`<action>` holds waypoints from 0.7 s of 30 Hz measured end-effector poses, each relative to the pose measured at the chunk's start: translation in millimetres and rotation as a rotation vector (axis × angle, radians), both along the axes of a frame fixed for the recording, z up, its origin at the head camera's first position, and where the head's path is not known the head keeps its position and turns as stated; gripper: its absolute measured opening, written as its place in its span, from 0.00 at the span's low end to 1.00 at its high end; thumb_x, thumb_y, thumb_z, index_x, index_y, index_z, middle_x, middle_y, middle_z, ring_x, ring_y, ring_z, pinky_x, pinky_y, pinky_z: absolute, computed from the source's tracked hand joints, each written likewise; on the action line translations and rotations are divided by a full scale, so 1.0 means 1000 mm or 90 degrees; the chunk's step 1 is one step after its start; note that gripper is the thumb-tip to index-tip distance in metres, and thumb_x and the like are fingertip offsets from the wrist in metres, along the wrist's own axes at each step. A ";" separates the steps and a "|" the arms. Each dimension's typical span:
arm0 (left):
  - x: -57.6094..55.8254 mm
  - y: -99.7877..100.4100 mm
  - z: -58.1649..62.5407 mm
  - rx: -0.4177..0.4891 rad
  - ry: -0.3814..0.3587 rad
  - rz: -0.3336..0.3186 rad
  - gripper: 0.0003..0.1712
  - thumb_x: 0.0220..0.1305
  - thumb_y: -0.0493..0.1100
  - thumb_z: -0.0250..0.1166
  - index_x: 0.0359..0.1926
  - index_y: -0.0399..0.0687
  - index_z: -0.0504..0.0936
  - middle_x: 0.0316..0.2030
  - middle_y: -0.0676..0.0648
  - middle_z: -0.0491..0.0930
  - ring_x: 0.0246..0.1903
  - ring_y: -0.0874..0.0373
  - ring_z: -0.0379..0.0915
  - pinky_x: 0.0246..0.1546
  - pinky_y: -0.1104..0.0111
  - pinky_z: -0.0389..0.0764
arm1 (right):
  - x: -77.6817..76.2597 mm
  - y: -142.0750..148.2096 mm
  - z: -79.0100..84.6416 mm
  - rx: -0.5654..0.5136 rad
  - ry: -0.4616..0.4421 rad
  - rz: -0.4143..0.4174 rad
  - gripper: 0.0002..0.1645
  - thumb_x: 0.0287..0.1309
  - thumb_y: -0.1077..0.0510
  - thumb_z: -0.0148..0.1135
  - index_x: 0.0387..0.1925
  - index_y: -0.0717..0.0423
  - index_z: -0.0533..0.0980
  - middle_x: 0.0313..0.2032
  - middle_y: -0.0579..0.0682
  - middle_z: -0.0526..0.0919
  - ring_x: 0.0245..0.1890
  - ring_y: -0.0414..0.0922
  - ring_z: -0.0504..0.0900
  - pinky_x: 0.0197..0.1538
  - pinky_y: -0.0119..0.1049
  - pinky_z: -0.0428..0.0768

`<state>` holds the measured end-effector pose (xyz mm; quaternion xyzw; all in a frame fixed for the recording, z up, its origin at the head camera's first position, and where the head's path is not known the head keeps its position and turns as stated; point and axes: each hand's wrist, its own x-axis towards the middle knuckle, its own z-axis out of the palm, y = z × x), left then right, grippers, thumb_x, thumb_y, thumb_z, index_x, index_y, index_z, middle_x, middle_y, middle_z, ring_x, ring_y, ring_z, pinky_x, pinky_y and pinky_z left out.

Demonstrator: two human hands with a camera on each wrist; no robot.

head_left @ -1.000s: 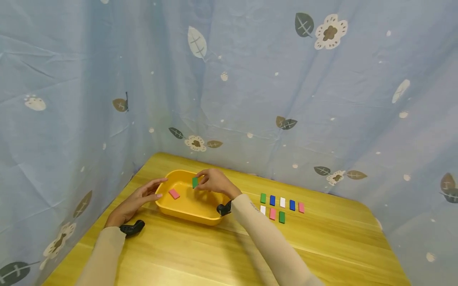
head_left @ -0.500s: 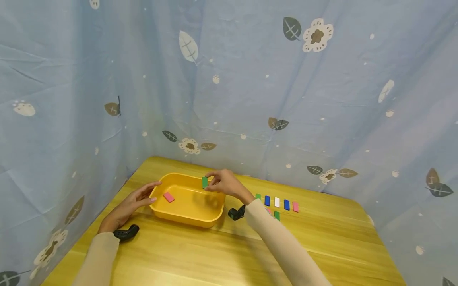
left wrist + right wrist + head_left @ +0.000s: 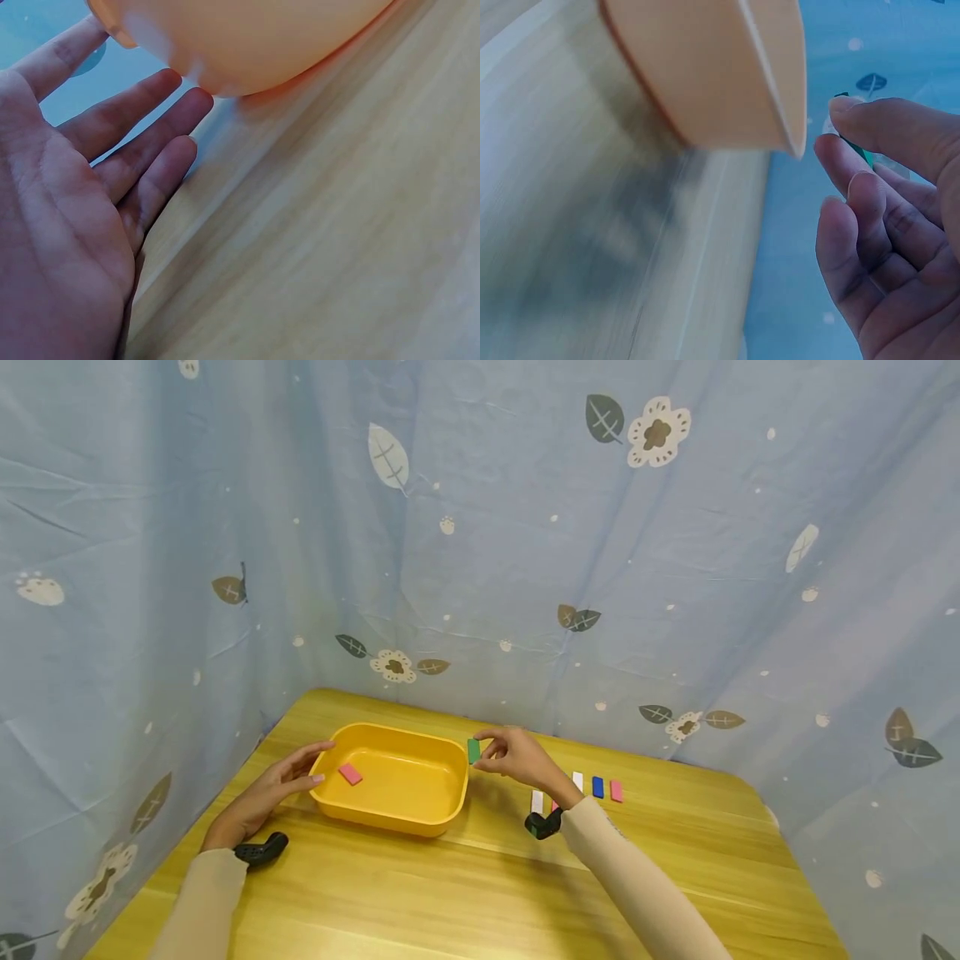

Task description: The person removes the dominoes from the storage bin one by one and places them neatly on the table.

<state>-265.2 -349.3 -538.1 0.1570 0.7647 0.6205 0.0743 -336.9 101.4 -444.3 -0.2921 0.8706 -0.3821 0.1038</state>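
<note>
My right hand pinches a small green rectangular block between thumb and fingertips, in the air just beyond the right rim of the yellow tub. In the right wrist view the thumb covers most of the green block. Fairly straight fingers of my left hand reach to the tub's left end, at its rim and outer wall. Inside the tub, toward the left, lies a pink block. The left wrist view shows the left palm with spread fingers by the tub's wall.
Right of the tub, blocks lie in rows on the wooden table: white, blue and pink, plus another white one. My right wrist and its camera hide others. A patterned blue curtain hangs behind and to the left.
My right hand has carried the green block rightward, from over the tub to just outside its right rim. The left hand stays at the tub's left end. The head view has shifted slightly.
</note>
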 end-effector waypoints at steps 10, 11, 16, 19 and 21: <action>0.002 0.000 -0.002 0.005 0.008 -0.003 0.34 0.78 0.42 0.58 0.80 0.53 0.59 0.80 0.39 0.47 0.78 0.47 0.44 0.58 0.84 0.64 | 0.011 0.029 -0.003 0.013 0.022 -0.029 0.30 0.63 0.52 0.74 0.65 0.52 0.78 0.35 0.40 0.87 0.34 0.56 0.86 0.32 0.38 0.82; 0.002 0.000 -0.002 0.007 0.008 -0.004 0.34 0.78 0.42 0.58 0.80 0.53 0.59 0.80 0.39 0.47 0.78 0.49 0.45 0.58 0.84 0.64 | 0.013 0.033 -0.004 0.013 0.022 -0.034 0.30 0.63 0.52 0.74 0.65 0.51 0.78 0.35 0.39 0.87 0.34 0.55 0.86 0.33 0.38 0.82; 0.001 0.001 -0.001 0.013 0.006 -0.008 0.34 0.78 0.42 0.58 0.80 0.54 0.59 0.80 0.40 0.47 0.71 0.73 0.51 0.58 0.83 0.65 | 0.022 0.051 -0.007 0.015 0.027 -0.049 0.30 0.63 0.52 0.74 0.65 0.51 0.78 0.34 0.37 0.87 0.33 0.55 0.85 0.33 0.36 0.80; 0.001 0.002 0.000 0.016 0.006 -0.006 0.34 0.78 0.42 0.59 0.80 0.54 0.60 0.80 0.40 0.47 0.67 0.79 0.53 0.58 0.83 0.65 | 0.026 0.061 -0.010 0.018 0.035 -0.057 0.30 0.63 0.51 0.74 0.65 0.51 0.78 0.33 0.37 0.88 0.31 0.54 0.84 0.30 0.34 0.78; 0.001 0.002 0.000 0.016 0.005 -0.006 0.34 0.78 0.42 0.59 0.80 0.54 0.60 0.80 0.40 0.47 0.67 0.79 0.54 0.58 0.83 0.65 | 0.029 0.069 -0.012 0.018 0.038 -0.065 0.31 0.63 0.51 0.73 0.65 0.52 0.78 0.33 0.37 0.88 0.28 0.51 0.83 0.29 0.33 0.76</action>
